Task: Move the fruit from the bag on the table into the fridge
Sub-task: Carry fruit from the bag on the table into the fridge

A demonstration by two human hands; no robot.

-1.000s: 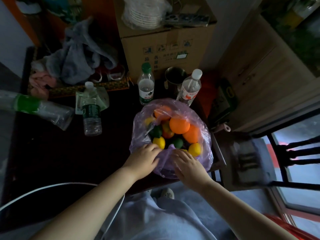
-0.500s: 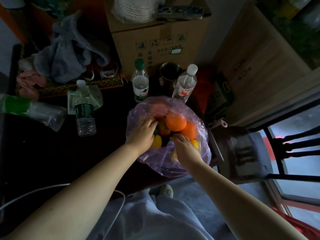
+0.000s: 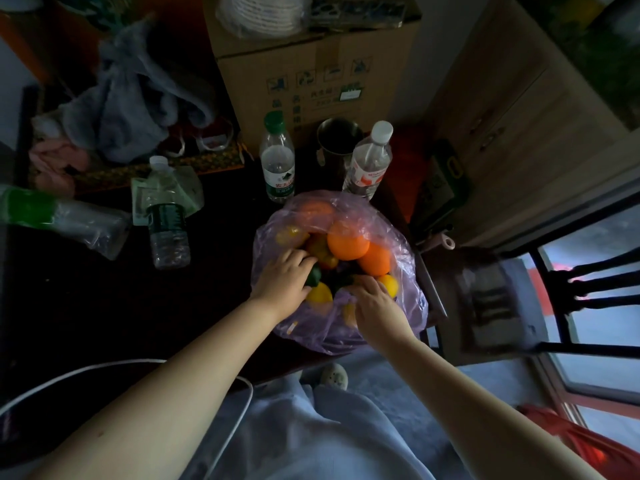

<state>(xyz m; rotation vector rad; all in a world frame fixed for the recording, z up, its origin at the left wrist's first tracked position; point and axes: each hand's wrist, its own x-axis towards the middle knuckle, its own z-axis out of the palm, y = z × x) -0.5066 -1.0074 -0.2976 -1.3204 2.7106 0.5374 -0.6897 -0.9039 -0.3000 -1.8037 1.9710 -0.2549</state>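
The purple bag [image 3: 410, 289] sits on the dark table [image 3: 86, 306], close to the near edge. Its mouth is wide open on top, and all the fruit is inside it. No fridge shows anywhere here, so I think none of the job is done yet.

The left hand [image 3: 282, 280] comes in from 8 o'clock. Its fingers curl round a dark green fruit [image 3: 314, 277], just beside a yellow lemon [image 3: 319, 294]. I think it picks that one because it lies nearest the hand and nothing sits on top of it.

The right hand [image 3: 375, 306] comes in from 5 o'clock and lies on the bag's near rim. Its fingertips go down among the fruit, and I cannot tell if they hold anything. It may be pressing the thin plastic down so the mouth does not flop shut.

A big orange [image 3: 348, 242] sits high at the bag's 1 o'clock side. It could roll when the green one comes out.

At 12 o'clock from the bag stand a green-capped bottle [image 3: 277, 161], a metal cup [image 3: 337, 140] and a white-capped bottle [image 3: 369, 161]. They are near, so lifting straight up seems safest.
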